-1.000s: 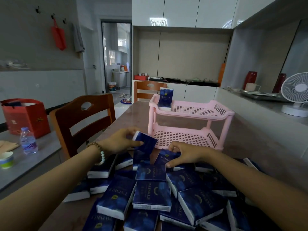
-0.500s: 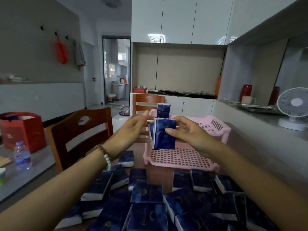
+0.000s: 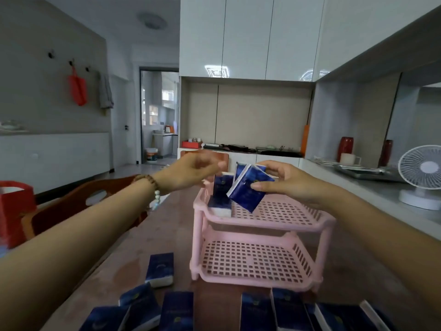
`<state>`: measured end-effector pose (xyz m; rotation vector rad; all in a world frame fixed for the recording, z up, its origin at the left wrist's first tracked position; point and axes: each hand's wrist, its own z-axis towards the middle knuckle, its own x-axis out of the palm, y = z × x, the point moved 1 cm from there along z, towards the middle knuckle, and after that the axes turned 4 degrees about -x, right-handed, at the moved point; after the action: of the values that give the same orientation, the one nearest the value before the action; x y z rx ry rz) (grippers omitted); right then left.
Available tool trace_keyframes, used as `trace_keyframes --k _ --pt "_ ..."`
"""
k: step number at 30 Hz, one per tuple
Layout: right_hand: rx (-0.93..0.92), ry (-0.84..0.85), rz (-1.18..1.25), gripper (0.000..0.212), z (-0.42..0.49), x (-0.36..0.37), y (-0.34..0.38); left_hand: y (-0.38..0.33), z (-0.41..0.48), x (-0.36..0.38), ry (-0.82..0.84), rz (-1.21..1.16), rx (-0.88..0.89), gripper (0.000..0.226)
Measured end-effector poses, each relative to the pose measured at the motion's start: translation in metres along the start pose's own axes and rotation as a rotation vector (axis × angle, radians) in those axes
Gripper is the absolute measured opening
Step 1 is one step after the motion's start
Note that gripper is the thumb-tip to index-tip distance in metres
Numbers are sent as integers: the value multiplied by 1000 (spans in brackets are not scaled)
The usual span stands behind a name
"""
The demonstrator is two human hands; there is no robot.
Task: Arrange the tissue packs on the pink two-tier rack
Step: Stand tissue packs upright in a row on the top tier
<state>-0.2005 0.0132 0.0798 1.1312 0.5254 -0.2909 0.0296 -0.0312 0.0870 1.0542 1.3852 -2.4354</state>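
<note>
The pink two-tier rack [image 3: 267, 223] stands on the brown table [image 3: 167, 225]. One dark blue tissue pack [image 3: 221, 189] stands upright in the left corner of its upper tier. My left hand [image 3: 191, 173], blurred, pinches the top of that pack. Just right of it my right hand [image 3: 288, 185] grips two tilted tissue packs [image 3: 249, 191] above the upper tier. The lower tier [image 3: 253, 259] holds nothing. Several loose tissue packs [image 3: 176, 311] lie along the near edge of the table, and a single pack [image 3: 160, 268] lies closer to the rack.
A wooden chair [image 3: 78, 204] stands at the table's left side, with a red bag [image 3: 12, 206] beyond it. On the grey counter to the right stands a white fan [image 3: 422, 175]. Another chair back shows behind the rack.
Both hands rose and moved forward from in front of the rack to over its upper tier. The left hand left the carried packs and went to the standing pack. The view tilted up.
</note>
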Motion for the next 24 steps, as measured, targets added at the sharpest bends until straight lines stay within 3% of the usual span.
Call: trace_keyframes --k 3,8,15,19,24 --pt "39 32 -26 50 17 -16 -13 18 21 -9 187 250 -22 35" --pt "121 112 -26 46 34 -21 -37 28 42 6 453 386 -121 38" --pt "155 165 1 45 37 -21 -53 38 59 13 548 441 -168 42" --pt "146 160 -30 46 41 -26 -54 38 62 9 483 332 -115 29" --pt "95 33 -84 46 54 -32 -56 49 73 10 103 184 100 4"
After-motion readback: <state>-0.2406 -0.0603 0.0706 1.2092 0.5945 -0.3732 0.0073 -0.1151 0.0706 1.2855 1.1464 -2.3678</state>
